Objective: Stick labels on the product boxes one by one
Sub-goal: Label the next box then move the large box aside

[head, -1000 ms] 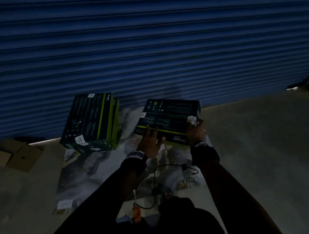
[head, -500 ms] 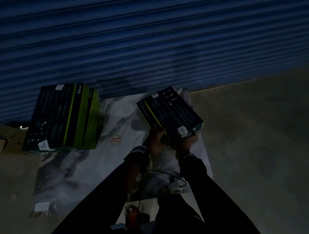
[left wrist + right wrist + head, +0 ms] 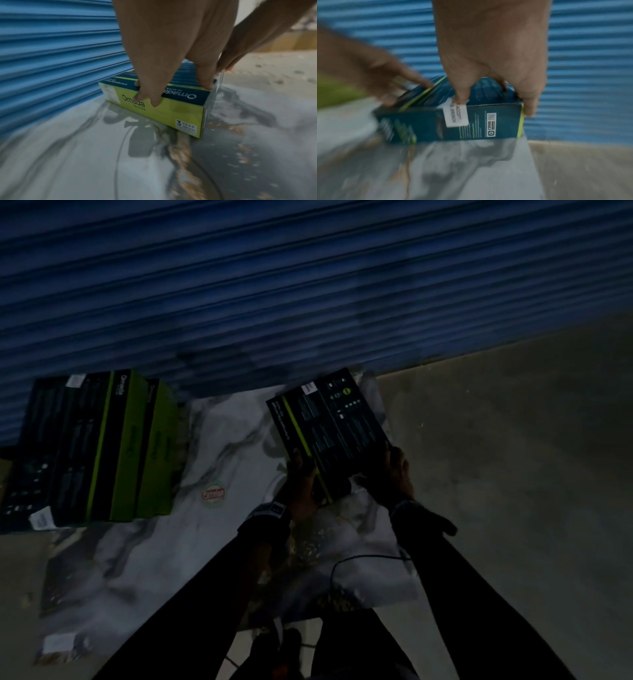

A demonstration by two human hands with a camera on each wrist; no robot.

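Note:
I hold a dark product box (image 3: pixel 330 422) with a lime-green stripe in both hands, over the right part of the marble-patterned mat (image 3: pixel 219 446). My left hand (image 3: pixel 301 474) grips its near left corner, thumb on top and fingers on the green side (image 3: pixel 154 102). My right hand (image 3: pixel 394 470) grips the near right corner. A white label (image 3: pixel 455 116) is stuck folded over the box's edge, under my right forefinger. The box (image 3: pixel 180 112) sits low at the mat; whether it touches I cannot tell.
A stack of the same green and dark boxes (image 3: pixel 96 446) stands at the mat's far left against the blue roller shutter (image 3: pixel 308 285). A small label sheet (image 3: pixel 58 643) lies at the mat's near left corner. A round sticker (image 3: pixel 213 493) marks the mat. Bare concrete floor (image 3: pixel 513 474) lies to the right.
The box has turned from lying crosswise to pointing away from me and has come down toward the mat. Both hands kept hold of its near end.

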